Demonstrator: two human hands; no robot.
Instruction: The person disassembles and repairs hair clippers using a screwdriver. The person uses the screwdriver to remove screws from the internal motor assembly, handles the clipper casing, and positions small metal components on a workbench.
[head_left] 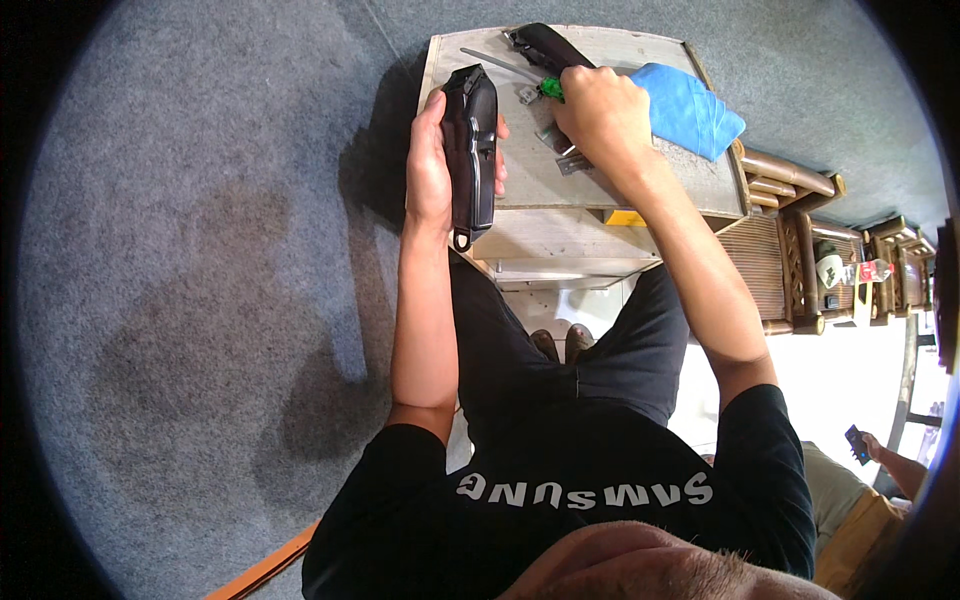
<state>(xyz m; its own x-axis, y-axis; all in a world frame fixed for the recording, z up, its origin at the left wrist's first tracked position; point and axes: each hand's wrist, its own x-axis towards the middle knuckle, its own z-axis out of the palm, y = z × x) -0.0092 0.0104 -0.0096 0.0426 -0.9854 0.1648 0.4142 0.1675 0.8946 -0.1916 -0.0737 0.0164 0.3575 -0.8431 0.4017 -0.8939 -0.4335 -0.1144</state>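
One yellow object (624,217) lies inside the wooden compartment (550,226); left hand (429,170) wraps clipper (481,150), right hand (608,118) grips screwdriver (551,88).

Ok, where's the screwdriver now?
In the head view, the green-handled screwdriver is near top centre, in the right hand, beside the black clipper lying on the table.

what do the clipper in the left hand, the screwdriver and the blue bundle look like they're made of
Clipper: probably hard plastic, dark and glossy, with bright highlights along its body.
Screwdriver: slim grey shaft, likely metal; green handle, probably plastic, mostly hidden by the right hand.
Blue bundle: thin, pliable sheet, judging by its creases; cloth or plastic, I can't tell.
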